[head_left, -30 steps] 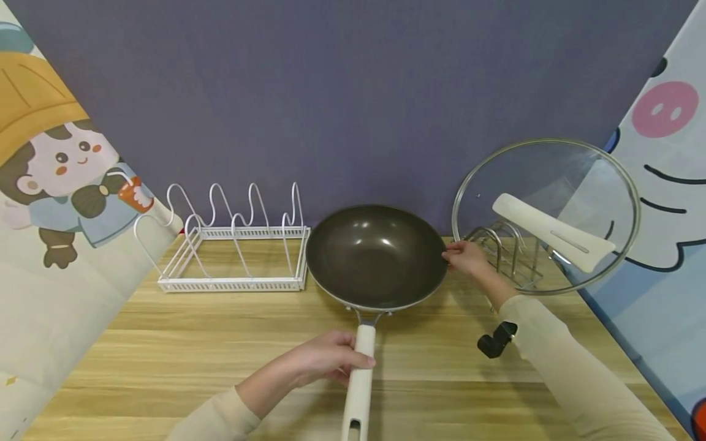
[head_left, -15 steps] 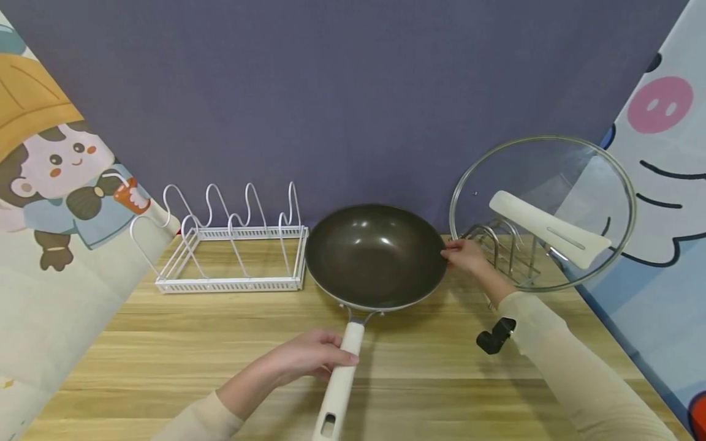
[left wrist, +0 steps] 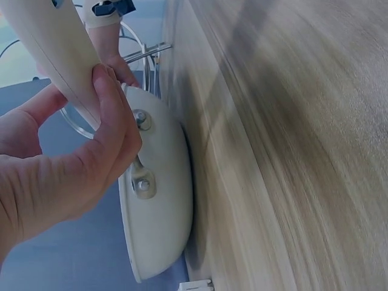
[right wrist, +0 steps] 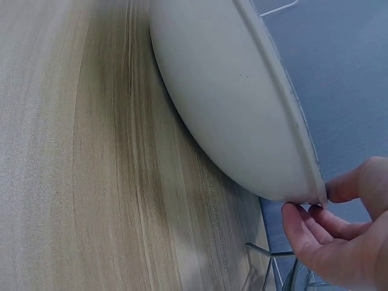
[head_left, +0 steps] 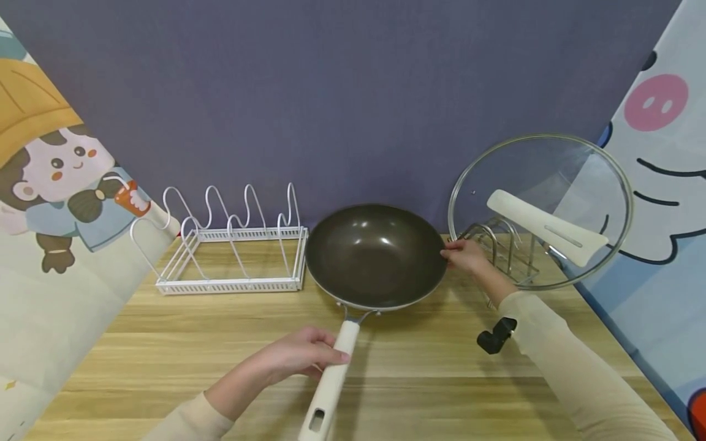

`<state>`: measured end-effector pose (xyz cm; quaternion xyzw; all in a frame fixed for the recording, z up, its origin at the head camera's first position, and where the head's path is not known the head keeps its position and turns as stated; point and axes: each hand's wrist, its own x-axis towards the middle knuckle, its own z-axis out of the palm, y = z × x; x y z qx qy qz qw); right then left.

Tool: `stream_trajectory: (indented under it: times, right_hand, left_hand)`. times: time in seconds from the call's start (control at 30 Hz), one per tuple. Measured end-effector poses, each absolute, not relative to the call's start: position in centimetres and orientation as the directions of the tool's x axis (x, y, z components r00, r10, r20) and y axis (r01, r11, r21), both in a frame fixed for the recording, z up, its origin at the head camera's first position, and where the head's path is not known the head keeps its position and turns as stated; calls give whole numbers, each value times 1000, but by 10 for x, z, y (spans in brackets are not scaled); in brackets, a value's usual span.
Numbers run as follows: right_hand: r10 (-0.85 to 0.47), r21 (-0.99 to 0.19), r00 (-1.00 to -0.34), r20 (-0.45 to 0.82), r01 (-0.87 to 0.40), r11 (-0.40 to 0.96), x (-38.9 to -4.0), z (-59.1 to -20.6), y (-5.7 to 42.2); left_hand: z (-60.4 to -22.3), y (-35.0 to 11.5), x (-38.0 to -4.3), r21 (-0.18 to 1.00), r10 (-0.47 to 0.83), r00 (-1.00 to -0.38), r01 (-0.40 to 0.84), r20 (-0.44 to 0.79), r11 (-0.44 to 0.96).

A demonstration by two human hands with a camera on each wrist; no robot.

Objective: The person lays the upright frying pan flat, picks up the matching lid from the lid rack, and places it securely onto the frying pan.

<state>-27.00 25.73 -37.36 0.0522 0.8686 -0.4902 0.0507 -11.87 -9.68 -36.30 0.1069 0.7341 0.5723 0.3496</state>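
Note:
A wok (head_left: 375,260) with a dark inside and a cream outside sits at the middle of the wooden table, its long cream handle (head_left: 328,392) pointing toward me and slightly left. My left hand (head_left: 298,356) grips that handle, thumb on top and fingers beneath; the left wrist view shows the fingers (left wrist: 115,127) wrapped around it. At the wok's right side, my right hand (head_left: 467,256) pinches the rim. In the right wrist view its fingertips (right wrist: 295,221) press under the wok's cream edge (right wrist: 285,121), with the thumb on the other side.
Left of the wok stands a white wire rack (head_left: 231,285) with several upright loops. On the right, a metal stand (head_left: 513,251) bears a large glass lid (head_left: 573,165) with a cream handle, close behind my right hand. A dark blue wall (head_left: 353,110) rises behind.
The wok's handle has swung to the left, with my left hand moving along on it. The wok's bowl and my right hand at its rim have stayed nearly in place.

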Motion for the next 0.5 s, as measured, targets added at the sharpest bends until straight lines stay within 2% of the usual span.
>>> stream_trajectory:
  times: [0.5]
  right_hand:
    - [41, -860, -987, -154, 154, 487, -264, -376, 261]
  left_hand:
    - [-356, -112, -124, 900, 528, -751, -202, -395, 386]
